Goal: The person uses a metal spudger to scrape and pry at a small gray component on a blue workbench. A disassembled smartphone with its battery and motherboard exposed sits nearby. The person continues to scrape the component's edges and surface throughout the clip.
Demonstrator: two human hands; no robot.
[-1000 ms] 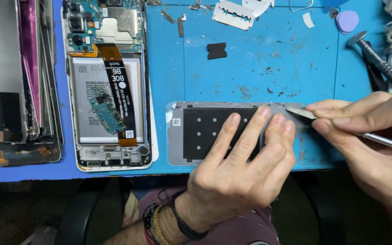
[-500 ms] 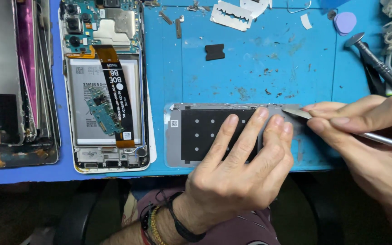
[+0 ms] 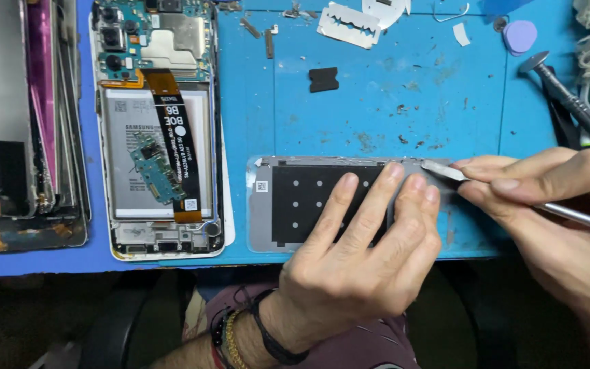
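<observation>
A grey phone screen panel (image 3: 295, 205) with a black foil patch lies face down on the blue mat (image 3: 390, 102). My left hand (image 3: 356, 253) presses flat on its right half, fingers spread, wrist with several bracelets. My right hand (image 3: 554, 219) pinches a thin metal spatula (image 3: 445, 171), whose flat tip touches the panel's upper right corner by my left fingertips.
An opened phone body (image 3: 162, 130) with battery, flex cable and small green board lies at the left. Stacked screens (image 3: 22, 123) sit further left. A razor blade (image 3: 348, 24), black pad (image 3: 324, 79), purple pick (image 3: 520, 36) and screwdriver (image 3: 568, 99) lie at the back.
The view has shifted slightly. Both hands keep their hold; the spatula tip stays at the panel's upper right corner.
</observation>
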